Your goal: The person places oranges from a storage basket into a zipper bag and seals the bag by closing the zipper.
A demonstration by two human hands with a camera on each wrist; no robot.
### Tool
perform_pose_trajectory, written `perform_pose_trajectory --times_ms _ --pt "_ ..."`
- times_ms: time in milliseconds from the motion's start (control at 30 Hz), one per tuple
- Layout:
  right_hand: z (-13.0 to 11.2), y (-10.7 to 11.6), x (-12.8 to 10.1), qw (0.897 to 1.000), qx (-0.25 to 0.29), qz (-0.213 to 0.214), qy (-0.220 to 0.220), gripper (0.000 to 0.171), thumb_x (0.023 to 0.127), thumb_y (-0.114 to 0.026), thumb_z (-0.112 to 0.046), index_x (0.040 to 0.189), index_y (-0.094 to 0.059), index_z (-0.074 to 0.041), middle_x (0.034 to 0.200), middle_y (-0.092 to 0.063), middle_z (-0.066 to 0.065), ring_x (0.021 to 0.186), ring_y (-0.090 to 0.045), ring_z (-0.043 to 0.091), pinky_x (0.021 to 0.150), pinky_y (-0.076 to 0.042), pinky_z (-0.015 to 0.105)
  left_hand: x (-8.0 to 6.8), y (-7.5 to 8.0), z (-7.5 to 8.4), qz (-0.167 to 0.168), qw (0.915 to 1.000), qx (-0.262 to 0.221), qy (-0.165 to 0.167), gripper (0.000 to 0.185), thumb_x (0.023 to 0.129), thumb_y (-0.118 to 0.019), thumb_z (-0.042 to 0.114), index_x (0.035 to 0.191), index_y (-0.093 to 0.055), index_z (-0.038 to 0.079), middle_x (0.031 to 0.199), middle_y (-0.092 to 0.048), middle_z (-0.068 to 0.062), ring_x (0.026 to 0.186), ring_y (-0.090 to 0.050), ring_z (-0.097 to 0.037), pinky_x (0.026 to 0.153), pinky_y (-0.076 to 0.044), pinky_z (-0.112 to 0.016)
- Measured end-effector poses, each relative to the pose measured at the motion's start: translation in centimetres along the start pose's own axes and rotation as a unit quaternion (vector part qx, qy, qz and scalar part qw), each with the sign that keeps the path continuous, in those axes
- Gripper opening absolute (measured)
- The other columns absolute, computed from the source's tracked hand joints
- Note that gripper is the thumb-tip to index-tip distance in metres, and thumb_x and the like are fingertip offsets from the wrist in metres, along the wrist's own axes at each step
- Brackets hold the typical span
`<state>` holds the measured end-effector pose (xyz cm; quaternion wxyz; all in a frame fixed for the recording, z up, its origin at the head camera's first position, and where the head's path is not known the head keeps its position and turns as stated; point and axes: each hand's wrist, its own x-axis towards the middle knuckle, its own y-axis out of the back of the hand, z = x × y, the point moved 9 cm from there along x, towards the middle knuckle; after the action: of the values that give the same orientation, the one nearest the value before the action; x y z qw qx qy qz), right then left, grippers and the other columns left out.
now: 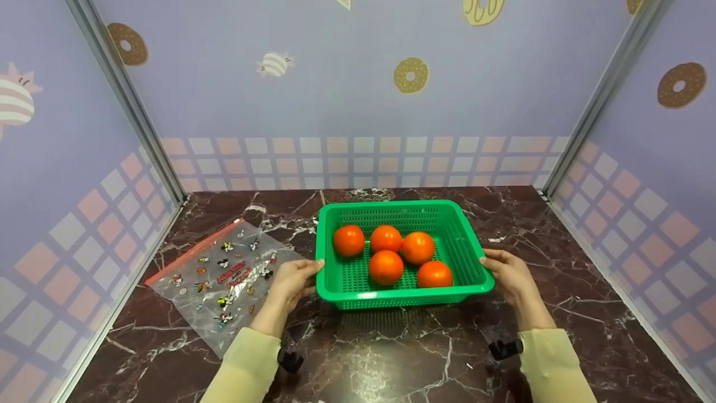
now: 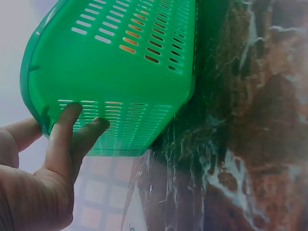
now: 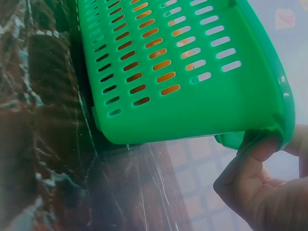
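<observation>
A green plastic basket point(image 1: 400, 299) with slotted walls holds several round orange fruits point(image 1: 386, 267), which look like oranges. My left hand point(image 1: 293, 281) grips the basket's left rim, thumb on top; in the left wrist view two fingers point(image 2: 65, 130) lie against the outer wall below the rim. At the opposite end my right hand point(image 1: 509, 274) grips the right rim, its fingers point(image 3: 252, 159) curled under the edge in the right wrist view. The basket's underside sits close over the dark marbled table point(image 1: 391, 352).
A clear zip bag point(image 1: 207, 302) with a red-orange seal and small cartoon prints lies flat on the left, partly behind the left hand. Patterned panels point(image 1: 358, 101) enclose the table at the back and both sides, joined by metal corner posts point(image 1: 604, 95).
</observation>
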<state>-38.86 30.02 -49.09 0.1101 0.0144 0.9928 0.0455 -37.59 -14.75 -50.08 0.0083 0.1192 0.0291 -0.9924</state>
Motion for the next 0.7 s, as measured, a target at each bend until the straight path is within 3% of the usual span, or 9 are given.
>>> perform_pose_trajectory --times_ms 200,333,500,700 --pt "0.26 0.1 -0.76 1.0 0.003 0.001 0.005 0.06 0.105 -0.059 -0.02 0.153 -0.036 0.007 0.109 -0.063 -0.003 0.087 -0.072 0.007 0.074 -0.061 0.026 -0.6 -0.12 -0.18 -0.001 1.0 0.007 -0.005 0.039 0.102 -0.064 0.015 0.127 -0.063 -0.014 0.119 -0.072 -0.029 0.099 -0.077 -0.026 0.081 -0.063 -0.036" --pt "0.48 0.08 -0.85 1.0 0.014 0.004 0.004 0.061 0.105 -0.059 -0.02 0.155 -0.035 0.006 0.109 -0.064 -0.003 0.088 -0.072 0.007 0.075 -0.06 0.025 -0.75 -0.09 -0.18 0.001 0.9999 0.014 -0.009 0.038 0.102 -0.065 0.016 0.125 -0.065 -0.014 0.114 -0.073 -0.025 0.091 -0.077 -0.023 0.077 -0.064 -0.035" --pt "0.64 0.04 -0.66 0.999 0.031 0.007 0.003 0.062 0.105 -0.059 -0.017 0.156 -0.034 0.007 0.101 -0.069 -0.006 0.085 -0.073 0.006 0.073 -0.061 0.024 -0.75 0.0 0.0 0.011 0.9997 0.018 -0.014 0.035 0.101 -0.067 0.017 0.12 -0.068 -0.012 0.106 -0.075 -0.018 0.081 -0.075 -0.016 0.072 -0.064 -0.033" --pt "0.72 0.1 -0.48 0.999 0.047 -0.002 0.001 0.062 0.105 -0.058 -0.014 0.155 -0.032 0.011 0.093 -0.071 -0.009 0.081 -0.073 0.005 0.071 -0.06 0.023 -0.8 -0.02 0.1 0.014 0.9996 0.021 -0.016 0.037 0.1 -0.068 0.018 0.12 -0.067 -0.013 0.106 -0.074 -0.019 0.079 -0.074 -0.015 0.068 -0.063 -0.031"
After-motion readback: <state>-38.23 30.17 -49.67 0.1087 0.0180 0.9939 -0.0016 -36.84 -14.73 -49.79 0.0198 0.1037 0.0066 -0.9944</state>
